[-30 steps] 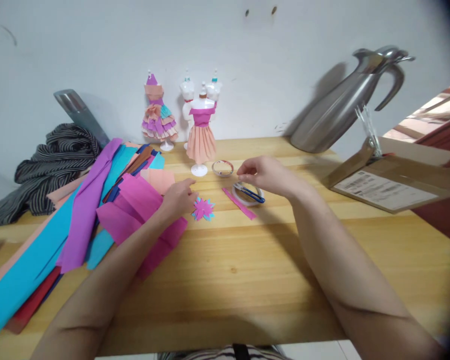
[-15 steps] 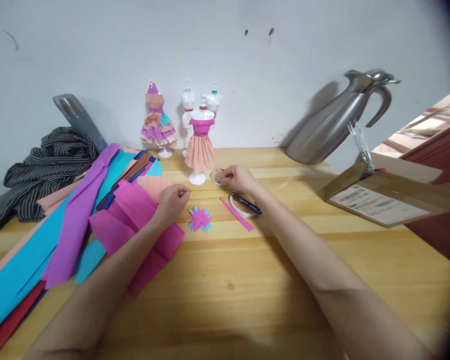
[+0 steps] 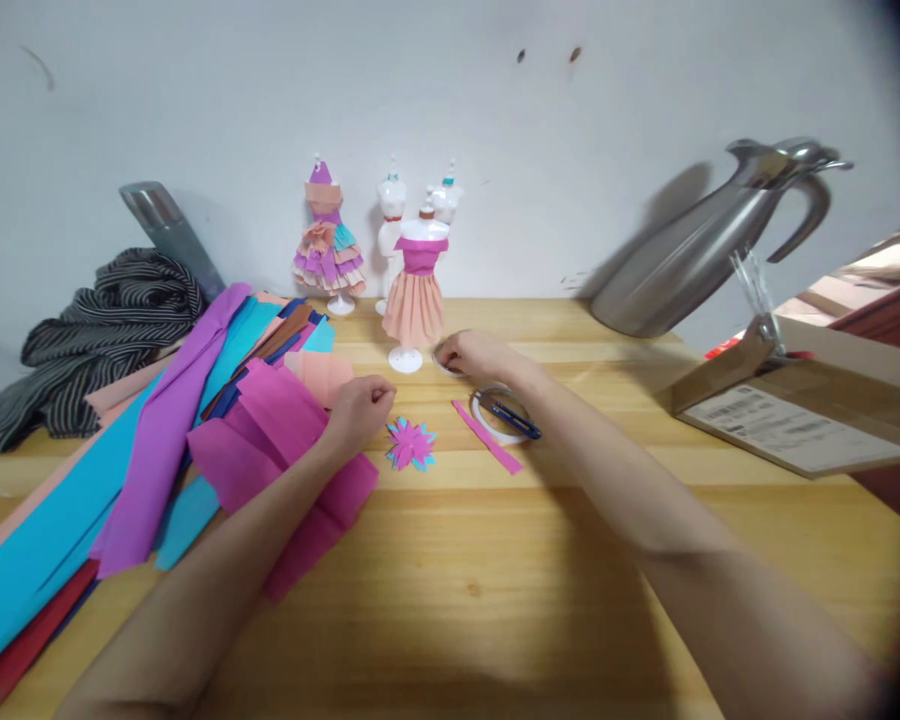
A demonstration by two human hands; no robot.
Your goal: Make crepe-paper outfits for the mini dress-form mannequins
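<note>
My left hand [image 3: 360,410] is closed in a pinch above the edge of the magenta crepe paper [image 3: 289,400]; whatever its fingertips hold, if anything, is too small to make out. Beside it on the table lies a layered paper flower [image 3: 411,444], magenta over blue. My right hand [image 3: 480,355] reaches down with fingers together at a small ring [image 3: 443,366], mostly hidden beneath them. Below that forearm, blue-handled scissors or snips [image 3: 514,414] rest across a white ring [image 3: 484,425]. A narrow magenta strip [image 3: 487,437] lies alongside.
Small mannequins stand near the wall, one in a peach-skirted dress [image 3: 414,300], another in a ruffled dress [image 3: 328,240]. Coloured paper strips [image 3: 146,450] and a striped cloth [image 3: 112,320] cover the left. On the right are a steel jug [image 3: 682,250] and a cardboard box [image 3: 802,420].
My right hand has moved left and down from above the scissors to the small ring, its fingers closing. My left hand's fingers have drawn into a pinch. The view has shifted slightly.
</note>
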